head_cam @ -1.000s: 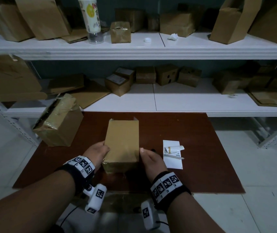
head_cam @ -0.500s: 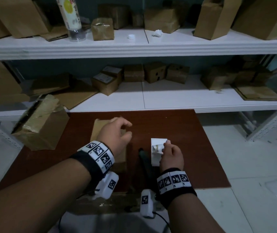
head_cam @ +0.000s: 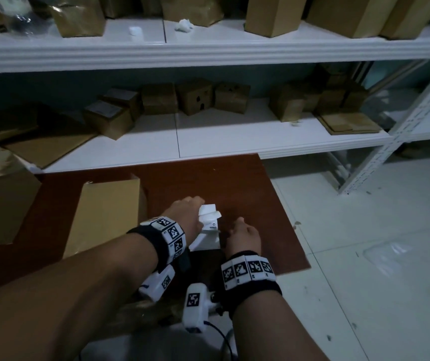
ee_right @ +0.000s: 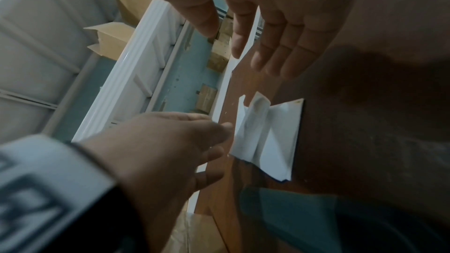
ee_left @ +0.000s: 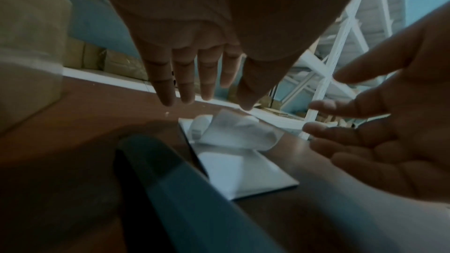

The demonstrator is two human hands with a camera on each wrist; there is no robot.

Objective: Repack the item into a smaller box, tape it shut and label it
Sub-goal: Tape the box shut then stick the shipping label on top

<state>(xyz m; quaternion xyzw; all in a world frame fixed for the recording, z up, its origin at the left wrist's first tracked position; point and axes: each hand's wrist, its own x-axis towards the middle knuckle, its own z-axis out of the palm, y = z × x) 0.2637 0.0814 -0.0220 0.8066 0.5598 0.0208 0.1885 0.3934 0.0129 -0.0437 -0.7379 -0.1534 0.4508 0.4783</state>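
Both your hands, left hand [head_cam: 186, 213] and right hand [head_cam: 242, 234], hover wide and empty over the label sheet [head_cam: 208, 231] near the board's [head_cam: 234, 183] front edge: labelling step, so pinch the curled corner next.

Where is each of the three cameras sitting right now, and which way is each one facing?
Head: worn on the head, facing forward and down at the brown board, small box and shelves; both forearms show.
Left wrist: looks along the left hand, fingers straight, above the white label sheet; the right hand enters from the right.
Right wrist: looks along the right hand, open, over the label sheet; the left hand reaches in.
Shared: all three show both hands and the label sheet.
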